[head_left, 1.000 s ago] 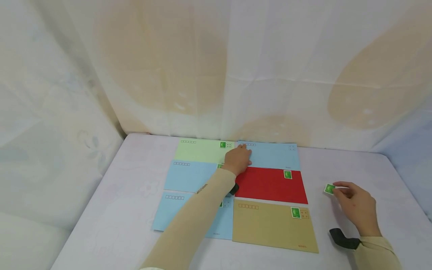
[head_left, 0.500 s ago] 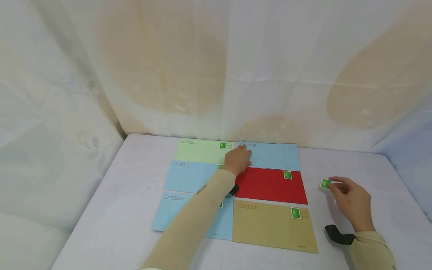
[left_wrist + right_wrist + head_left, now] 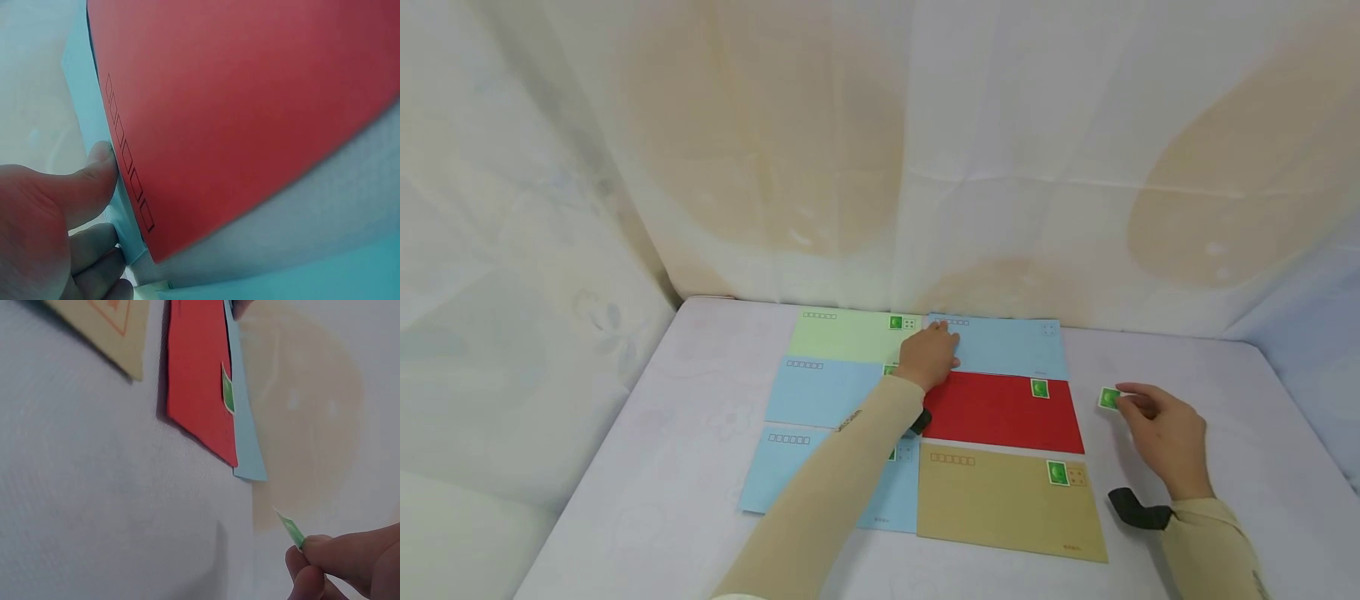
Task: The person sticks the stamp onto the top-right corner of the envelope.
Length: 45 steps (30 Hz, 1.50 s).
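Observation:
My left hand [image 3: 927,356] rests on the left end of the back-right blue envelope [image 3: 1011,346], fingers extended over its printed boxes. In the left wrist view the thumb lies by the edge of the red envelope [image 3: 237,137]. My right hand [image 3: 1168,437] pinches a green stamp [image 3: 1108,399] between thumb and forefinger, held above the table to the right of the envelopes. The right wrist view shows that stamp [image 3: 291,531] tilted and apart from any envelope. No stamp shows on the back-right blue envelope.
A light green envelope [image 3: 842,333], two blue envelopes [image 3: 820,392] and a tan envelope [image 3: 1007,508] lie in the same two columns. Green stamps sit on these and on the red one. The left forearm [image 3: 827,492] crosses the left column. A curtain [image 3: 1000,167] hangs behind the table [image 3: 647,467].
My right hand has moved left and slightly toward the back, carrying the stamp closer to the envelopes. The left hand has stayed in place.

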Motion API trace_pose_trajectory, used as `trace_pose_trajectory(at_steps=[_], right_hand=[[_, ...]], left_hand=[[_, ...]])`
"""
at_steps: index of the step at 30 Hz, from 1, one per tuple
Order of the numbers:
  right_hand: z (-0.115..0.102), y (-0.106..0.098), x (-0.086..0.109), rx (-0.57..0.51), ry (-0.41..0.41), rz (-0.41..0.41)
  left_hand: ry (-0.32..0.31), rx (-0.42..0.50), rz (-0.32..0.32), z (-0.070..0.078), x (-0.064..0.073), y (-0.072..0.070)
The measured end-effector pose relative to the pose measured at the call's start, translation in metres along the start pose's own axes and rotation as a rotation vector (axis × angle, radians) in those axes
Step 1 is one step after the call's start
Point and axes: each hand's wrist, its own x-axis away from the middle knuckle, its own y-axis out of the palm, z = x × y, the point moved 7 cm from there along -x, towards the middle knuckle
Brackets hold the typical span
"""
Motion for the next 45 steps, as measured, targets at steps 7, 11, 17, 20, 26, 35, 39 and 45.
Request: trace_pose_trajectory(at_steps=[7,11,17,20,26,35,39,45], right_hand=[[-0.005,0.006,-0.005,-0.006,0.009,-0.025],[-0.008,0.007,-0.01,-0.014,-0.011,-0.021],[-0.01,0.01,-0.016,-0.031,-0.036,-0.01],[-0.012,0.012,-0.018,-0.037,-0.043,-0.014],[-0.017,0.015,-0.022,-0.051,-0.065,-0.019],[-0.021,0.023,-0.028,-0.044,-0.081,-0.045],[-0.024,0.026,-0.031,-0.047,-0.075,-0.057],[-0.029,0.03,-0.035,-0.057,-0.07,-0.063]], left_hand=[[-0.001,0.004,0.007,0.0,-0.001,0.0],[-0.004,0.009,0.005,0.0,-0.001,-0.001],[-0.005,0.017,-0.001,0.0,0.0,0.0],[-0.007,0.024,0.002,0.0,0.0,0.001],[-0.011,0.018,-0.005,0.0,0.0,0.001],[-0.008,0.017,-0.003,0.0,0.0,0.002],[-0.006,0.002,-0.001,0.0,-0.001,0.004],[-0.008,0.004,-0.006,0.0,-0.001,0.004]])
